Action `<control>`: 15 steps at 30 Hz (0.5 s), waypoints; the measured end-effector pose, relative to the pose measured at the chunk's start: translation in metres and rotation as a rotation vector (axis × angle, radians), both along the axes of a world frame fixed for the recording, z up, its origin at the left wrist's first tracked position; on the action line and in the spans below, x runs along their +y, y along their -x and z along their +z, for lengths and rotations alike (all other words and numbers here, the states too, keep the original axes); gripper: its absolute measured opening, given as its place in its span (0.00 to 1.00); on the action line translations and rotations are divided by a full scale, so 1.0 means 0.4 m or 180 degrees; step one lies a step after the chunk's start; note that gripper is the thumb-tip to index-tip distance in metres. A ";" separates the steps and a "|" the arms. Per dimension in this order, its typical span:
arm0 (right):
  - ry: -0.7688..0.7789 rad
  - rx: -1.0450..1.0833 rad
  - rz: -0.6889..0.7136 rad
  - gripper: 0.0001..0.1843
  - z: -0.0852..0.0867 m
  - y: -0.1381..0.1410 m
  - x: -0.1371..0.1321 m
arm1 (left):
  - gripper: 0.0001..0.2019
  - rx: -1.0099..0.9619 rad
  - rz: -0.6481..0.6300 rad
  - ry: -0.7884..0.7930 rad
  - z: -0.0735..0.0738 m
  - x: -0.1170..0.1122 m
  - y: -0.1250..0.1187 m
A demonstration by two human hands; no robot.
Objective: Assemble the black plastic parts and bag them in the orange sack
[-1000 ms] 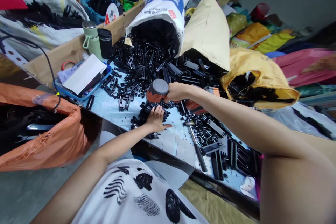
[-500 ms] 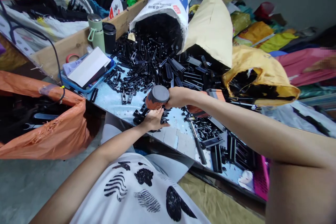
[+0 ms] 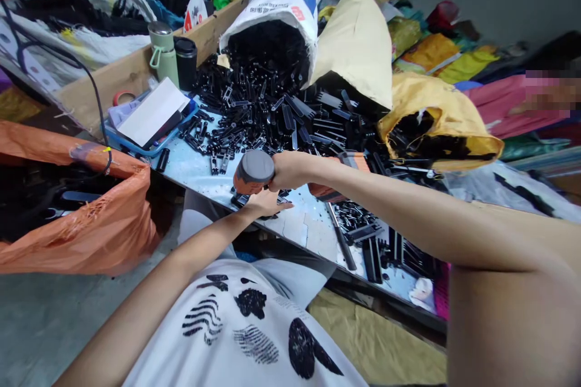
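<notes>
My right hand (image 3: 287, 170) is closed around the handle of an orange mallet with a grey round head (image 3: 252, 172), held just above the table's near edge. Under the mallet head, my left hand (image 3: 264, 203) lies on a small cluster of black plastic parts (image 3: 239, 199), fingers mostly stretched flat. A big pile of black plastic parts (image 3: 267, 110) spills across the pale blue table (image 3: 299, 227) from a white sack (image 3: 276, 9).
An orange bag (image 3: 86, 224) holding black parts stands at the left. A blue tray (image 3: 149, 124) with a white box, a green flask (image 3: 162, 51) and a black cup (image 3: 186, 60) sit at the table's back left. Yellow sack (image 3: 436, 115) and tan sack (image 3: 356, 42) lie right. A metal rod (image 3: 339, 239) lies near the edge.
The mallet has come down and left, closer over my left hand. My left hand has slid toward the table's near edge on the parts. The view shifted slightly.
</notes>
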State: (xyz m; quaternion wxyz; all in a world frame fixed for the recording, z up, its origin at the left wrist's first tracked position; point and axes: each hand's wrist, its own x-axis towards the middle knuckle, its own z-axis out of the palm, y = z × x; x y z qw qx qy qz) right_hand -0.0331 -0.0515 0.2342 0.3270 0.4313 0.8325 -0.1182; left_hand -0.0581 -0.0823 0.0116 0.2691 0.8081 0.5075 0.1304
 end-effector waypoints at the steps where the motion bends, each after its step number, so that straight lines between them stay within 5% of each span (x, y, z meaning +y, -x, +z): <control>1: 0.0020 -0.0046 0.0029 0.15 -0.006 0.012 -0.001 | 0.42 -0.0010 0.0017 -0.0031 -0.002 0.000 0.000; 7: 0.0223 0.0167 -0.0261 0.14 -0.034 -0.007 0.012 | 0.41 0.0048 0.0018 -0.0169 -0.004 -0.002 0.003; 11: 0.0495 0.0770 -0.0914 0.17 -0.019 -0.139 0.059 | 0.44 0.0218 0.0399 -0.0466 -0.008 0.011 0.016; 15: 0.0211 0.0898 -0.1708 0.18 -0.004 -0.281 0.136 | 0.42 0.0572 0.0198 -0.1060 0.002 0.108 0.024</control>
